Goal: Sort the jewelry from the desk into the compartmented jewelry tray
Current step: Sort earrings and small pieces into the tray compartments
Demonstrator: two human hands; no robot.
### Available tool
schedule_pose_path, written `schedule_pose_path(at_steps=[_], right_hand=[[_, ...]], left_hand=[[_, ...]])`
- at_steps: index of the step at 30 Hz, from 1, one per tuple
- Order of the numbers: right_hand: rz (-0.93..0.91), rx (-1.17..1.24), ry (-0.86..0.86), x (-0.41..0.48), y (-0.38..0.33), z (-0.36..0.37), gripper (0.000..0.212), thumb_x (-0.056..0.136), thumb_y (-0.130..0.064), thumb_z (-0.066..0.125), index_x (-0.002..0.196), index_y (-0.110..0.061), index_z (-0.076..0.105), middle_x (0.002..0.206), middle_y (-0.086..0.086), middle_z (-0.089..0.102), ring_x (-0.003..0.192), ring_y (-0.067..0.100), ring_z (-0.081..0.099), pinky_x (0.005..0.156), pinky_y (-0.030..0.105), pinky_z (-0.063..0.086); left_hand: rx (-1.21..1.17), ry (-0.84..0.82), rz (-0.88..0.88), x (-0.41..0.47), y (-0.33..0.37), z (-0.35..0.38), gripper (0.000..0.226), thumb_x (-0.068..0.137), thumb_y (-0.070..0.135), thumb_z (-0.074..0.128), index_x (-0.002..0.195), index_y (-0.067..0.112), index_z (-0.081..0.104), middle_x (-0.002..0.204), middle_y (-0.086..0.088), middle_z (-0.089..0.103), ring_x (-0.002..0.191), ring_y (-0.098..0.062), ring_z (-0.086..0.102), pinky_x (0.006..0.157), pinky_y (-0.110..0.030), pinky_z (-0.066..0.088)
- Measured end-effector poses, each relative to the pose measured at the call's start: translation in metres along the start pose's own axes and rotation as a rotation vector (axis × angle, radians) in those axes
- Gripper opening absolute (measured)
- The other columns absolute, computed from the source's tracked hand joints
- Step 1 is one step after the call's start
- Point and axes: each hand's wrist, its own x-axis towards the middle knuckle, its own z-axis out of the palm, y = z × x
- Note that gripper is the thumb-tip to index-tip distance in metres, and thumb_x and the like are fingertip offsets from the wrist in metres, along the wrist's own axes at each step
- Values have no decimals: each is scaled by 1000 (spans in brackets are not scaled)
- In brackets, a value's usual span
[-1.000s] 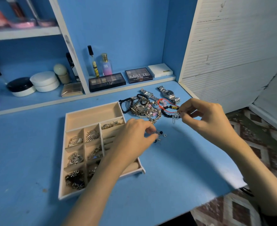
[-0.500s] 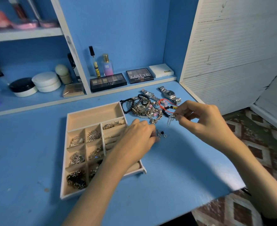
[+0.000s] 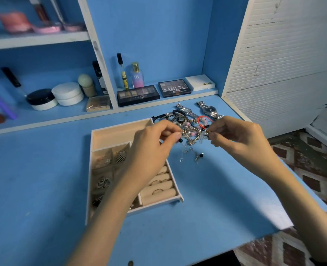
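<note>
While the tray nearest the person holds rings and earrings, sorting looks about midway. The left hand, raised over the tray's far right corner, pinches a dangling black-bead earring. The right hand has its fingers clamped on a small piece I cannot identify. A similar earring lies on the desk below. Next, probably, comes freeing these from the heap behind and lowering them into a compartment.

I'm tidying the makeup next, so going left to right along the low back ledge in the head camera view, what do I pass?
Black-lidded jar → white jar → tan compact → NUDES palette → MATTE palette → white box.
</note>
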Motion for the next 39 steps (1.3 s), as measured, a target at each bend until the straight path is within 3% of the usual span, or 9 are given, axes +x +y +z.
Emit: schedule_pose_path(at_steps=[9,16,20,23,25,28,30,33,39], right_hand=[[-82,130,-121,7,-23,48,19,82,2,64,77,-17,65,69,5,64,66,17,58,67,30,50],[-194,36,-233,10,-41,92,7,80,-11,65,80,-18,67,67,0,64,64,14,59,61,23,48],[-268,-56,-285,10,-46,113,16,77,-10,67,80,-26,67,64,-8,61,61,7,55,57,10,40],[-315,-141,-309,10,-45,127,9,76,-10,68,82,-17,71,66,-14,55,62,-1,51,59,8,37],[-352,-203,-303,10,-43,134,10,75,-15,65,82,-15,72,68,-11,55,62,0,49,61,14,40],[-398,-321,-286,9,-42,140,9,74,-14,70,82,-16,72,74,-11,52,69,9,47,59,34,49],[-452,-403,-270,8,-42,141,10,71,-11,73,80,-16,73,73,-13,46,70,13,46,55,33,47],[-488,-467,-278,7,-41,140,13,70,-12,72,81,-18,74,70,-5,52,70,22,53,50,36,49],[-418,-351,-252,8,-41,132,17,76,-23,59,85,-20,72,70,-6,50,68,15,50,55,42,50]], left_hand=[[-62,143,-35,-15,-5,-59,10,85,23,61,87,33,63,78,16,65,72,6,59,63,-11,46],[-95,234,-53,-29,-24,-91,15,86,20,61,80,33,62,74,11,67,71,-3,62,65,-22,47],[-90,256,-77,-37,-32,-102,12,85,21,61,80,32,62,73,12,68,72,-4,64,68,-28,50],[-87,268,-98,-42,-36,-107,10,85,22,61,81,30,63,75,12,68,74,-5,65,69,-28,51],[-99,272,-106,-45,-38,-109,11,86,21,61,81,31,62,75,11,68,74,-5,65,66,-27,50],[-94,269,-117,-49,-39,-111,11,86,22,61,81,32,62,76,11,68,74,-4,65,66,-24,50],[-89,269,-122,-50,-40,-112,11,86,21,61,82,32,62,77,10,68,73,-4,65,66,-24,51],[-90,263,-127,-50,-39,-113,10,86,22,61,83,31,62,77,11,68,73,-3,65,65,-21,51],[-116,242,-139,-49,-36,-108,9,85,21,62,83,29,64,74,9,68,69,-4,65,68,-27,52]])
